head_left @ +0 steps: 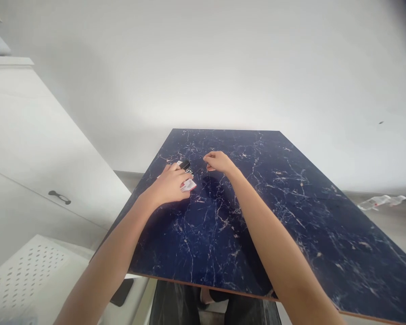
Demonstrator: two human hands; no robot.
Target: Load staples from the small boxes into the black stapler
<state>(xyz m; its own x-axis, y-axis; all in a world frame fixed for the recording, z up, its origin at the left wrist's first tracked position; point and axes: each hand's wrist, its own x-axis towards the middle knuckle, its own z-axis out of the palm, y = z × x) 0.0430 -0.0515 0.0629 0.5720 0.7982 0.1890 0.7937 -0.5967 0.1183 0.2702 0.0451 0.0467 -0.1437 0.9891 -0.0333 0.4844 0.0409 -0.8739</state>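
On the left side of the dark blue marbled table, my left hand curls its fingers over a few small things. A white card or packet with a red edge sticks out between the thumb and fingers. Past the fingertips shows a small black object, partly covered by the hand; its kind is unclear. To the right, apart from these, my right hand is held just above the tabletop with fingertips drawn together. Whatever may be between them is too small or hidden to make out.
A white cabinet with a dark handle stands at the left, above a white perforated surface. A black phone-like object lies below the table's left front edge. Clear plastic bottles lie beyond the right edge. A white wall is behind.
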